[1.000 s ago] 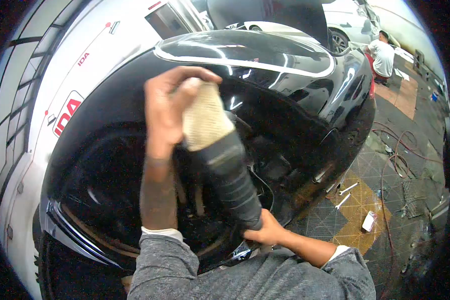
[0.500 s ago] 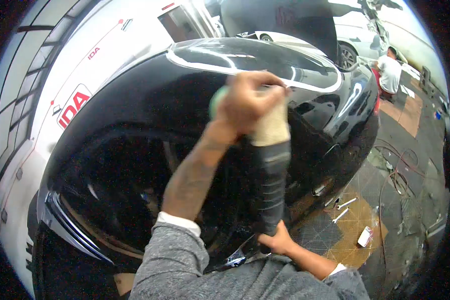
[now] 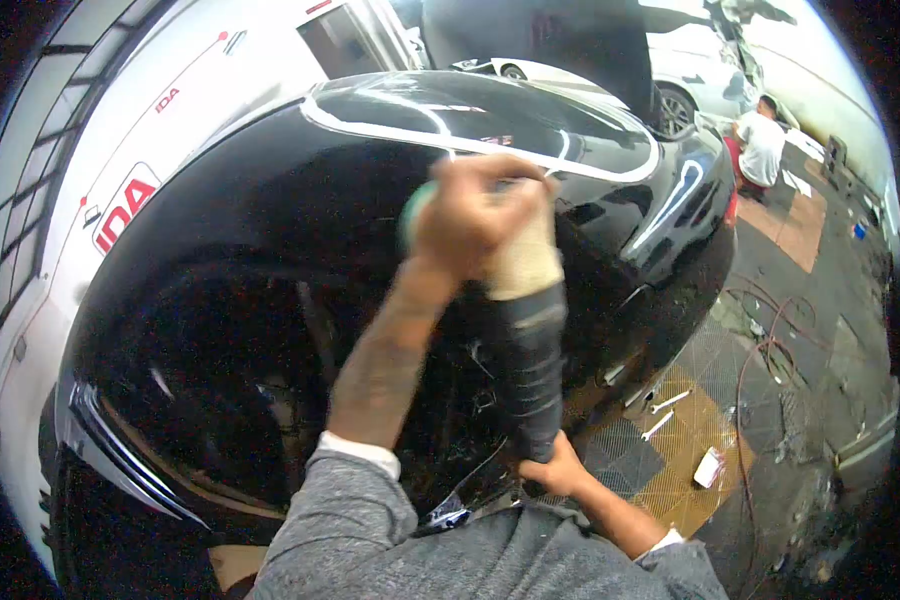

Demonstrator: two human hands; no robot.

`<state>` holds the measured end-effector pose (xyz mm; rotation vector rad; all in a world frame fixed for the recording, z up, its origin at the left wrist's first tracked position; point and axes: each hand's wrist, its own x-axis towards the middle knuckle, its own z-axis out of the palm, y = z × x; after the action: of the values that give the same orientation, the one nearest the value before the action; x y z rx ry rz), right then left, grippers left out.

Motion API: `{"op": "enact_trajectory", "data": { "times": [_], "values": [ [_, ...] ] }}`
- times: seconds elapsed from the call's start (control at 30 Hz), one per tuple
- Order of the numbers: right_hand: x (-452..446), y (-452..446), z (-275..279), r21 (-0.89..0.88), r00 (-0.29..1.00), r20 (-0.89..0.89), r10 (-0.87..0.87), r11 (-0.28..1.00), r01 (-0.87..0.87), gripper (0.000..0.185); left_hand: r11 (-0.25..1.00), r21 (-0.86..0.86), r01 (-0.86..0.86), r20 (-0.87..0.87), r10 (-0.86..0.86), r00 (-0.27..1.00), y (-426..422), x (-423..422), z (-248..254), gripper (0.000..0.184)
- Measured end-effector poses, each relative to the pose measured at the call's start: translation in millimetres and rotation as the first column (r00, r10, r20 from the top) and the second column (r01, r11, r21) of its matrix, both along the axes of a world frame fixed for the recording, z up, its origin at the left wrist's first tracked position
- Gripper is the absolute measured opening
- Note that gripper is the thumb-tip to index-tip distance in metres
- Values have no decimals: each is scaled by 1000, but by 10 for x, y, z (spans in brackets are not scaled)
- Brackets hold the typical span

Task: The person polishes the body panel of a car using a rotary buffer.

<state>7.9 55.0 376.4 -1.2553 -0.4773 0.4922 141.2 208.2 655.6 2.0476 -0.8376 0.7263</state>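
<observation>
Wrapped in black tape with a tan cover at its front, a polisher [image 3: 532, 355] lies over the side of a glossy black car [image 3: 200, 220]. My left hand [image 3: 482, 215], slightly blurred, is closed around its front end. Beside that hand a round green pad [image 3: 417, 212] shows at the car's surface; whether it touches the paint is hard to make out. Near my body, my right hand [image 3: 558, 468] grips the rear end of the polisher, its fingers wrapped underneath.
White tape [image 3: 410, 138] outlines the car's glass. On the floor at right lie two wrenches [image 3: 660, 425], a small white box [image 3: 708, 467] and a coiled hose [image 3: 770, 345]. A person in a white shirt [image 3: 761, 148] crouches by a white car behind.
The whole view has shifted, so the car and floor items sit further left. Both hands keep their hold on the polisher, which has barely moved against the car.
</observation>
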Motion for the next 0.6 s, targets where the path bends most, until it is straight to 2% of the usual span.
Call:
{"op": "enact_trajectory", "data": {
  "times": [0.03,0.07,0.1,0.13,0.2,0.27,0.3,0.33,0.37,0.4,0.43,0.47,0.5,0.53,0.57,0.6],
  "values": [
    [12,-51,-199,37,997,-57,-45,998,48,58,999,34,-5,-29,6,1000,-181,103,-89,23],
    [25,-77,-441,34,999,-44,-30,999,32,58,994,109,-8,15,7,1000,-309,236,-212,22],
    [35,-89,-694,112,994,-101,-29,993,40,63,983,185,-14,55,4,998,-410,341,-306,21],
    [13,-90,-790,188,986,-166,-23,981,55,69,988,156,-6,-7,7,1000,-514,349,-334,20],
    [-74,-68,-872,145,979,-204,4,989,26,72,992,125,-2,-106,16,994,-558,294,-348,20],
    [-170,-1,-823,104,969,-248,20,995,7,75,992,126,-7,-65,15,998,-406,176,-276,20],
    [-237,68,-594,117,979,-204,-22,992,47,68,992,126,-1,-19,4,1000,-278,102,-220,20],
    [-266,152,-385,134,985,-160,-67,987,89,61,973,231,-28,96,5,995,-96,15,-137,22],
    [-239,238,-244,142,984,-166,-72,985,96,61,994,105,-22,-61,29,998,3,-140,17,24],
    [-194,321,-105,53,1000,3,12,999,-12,54,997,78,-24,-45,28,999,172,-217,119,25],
    [-166,395,47,-55,982,158,108,993,-100,47,998,41,-56,-103,60,993,340,-338,251,24],
    [-169,456,285,-67,979,144,145,988,-136,42,998,-18,-66,-102,63,993,521,-408,352,25],
    [-177,526,513,-84,974,131,184,981,-174,38,994,-87,-59,-203,41,978,664,-544,491,25],
    [-186,617,636,53,969,175,172,982,-184,43,991,-113,-75,-232,47,972,757,-703,625,26],
    [-150,675,665,0,956,152,252,967,-255,43,987,-123,-105,-192,80,978,820,-794,715,27],
    [-138,713,696,25,953,175,247,967,-255,44,981,-174,-89,-188,56,981,826,-871,763,27]
  ]
}}
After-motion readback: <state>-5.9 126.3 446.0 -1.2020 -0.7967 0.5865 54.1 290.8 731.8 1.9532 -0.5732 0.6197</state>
